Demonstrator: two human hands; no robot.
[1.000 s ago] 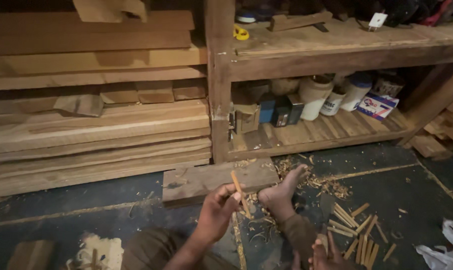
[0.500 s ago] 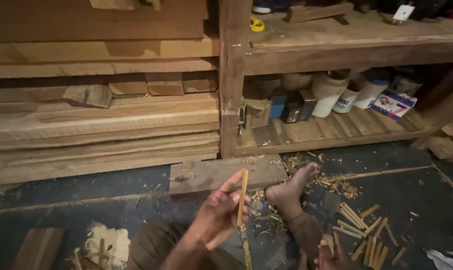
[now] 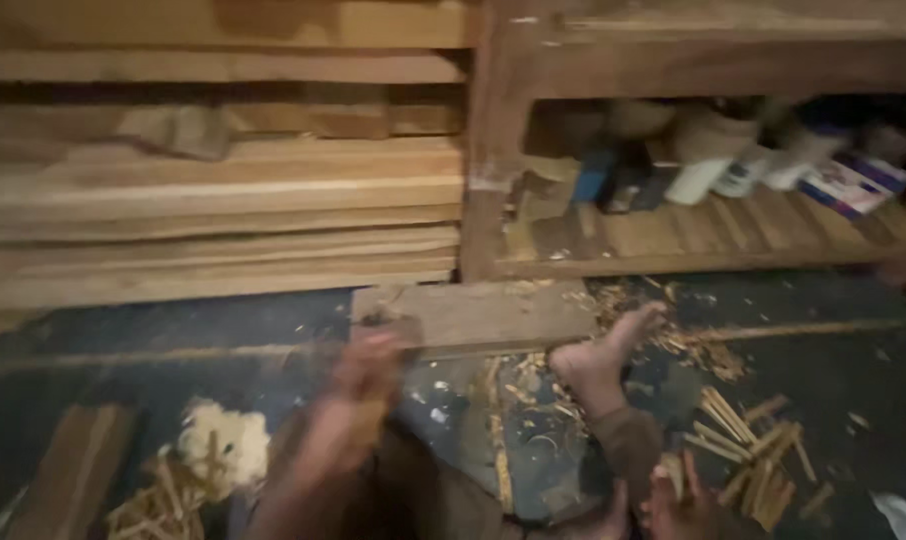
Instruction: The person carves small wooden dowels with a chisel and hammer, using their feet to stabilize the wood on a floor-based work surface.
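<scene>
Fingers of the left hand (image 3: 368, 385) are blurred by motion over the floor (image 3: 173, 330), so whether they are spread or closed on anything cannot be told; no stick can be made out in them. Right hand (image 3: 678, 490), at the bottom edge beside the shin, appears curled around a short pale piece of wood (image 3: 673, 470), though the blur leaves the grip uncertain. Bare foot (image 3: 598, 355) rests on the floor just in front of a flat plank (image 3: 483, 312), with shavings (image 3: 533, 400) scattered between. Cut sticks (image 3: 748, 450) lie in a loose pile to the right of the leg, near the right hand; a second heap of sticks and pale curls (image 3: 208, 450) lies to the left. Stacked boards (image 3: 213, 200) and a shelf (image 3: 693, 240) with containers (image 3: 703, 170) stand behind. Judged from this layout, the step in hand is the whittling or sorting of sticks, with one hand in transit toward the plank. Any next move calls for the left hand to settle and for a firm hold on a single stick, clear of the foot
</scene>
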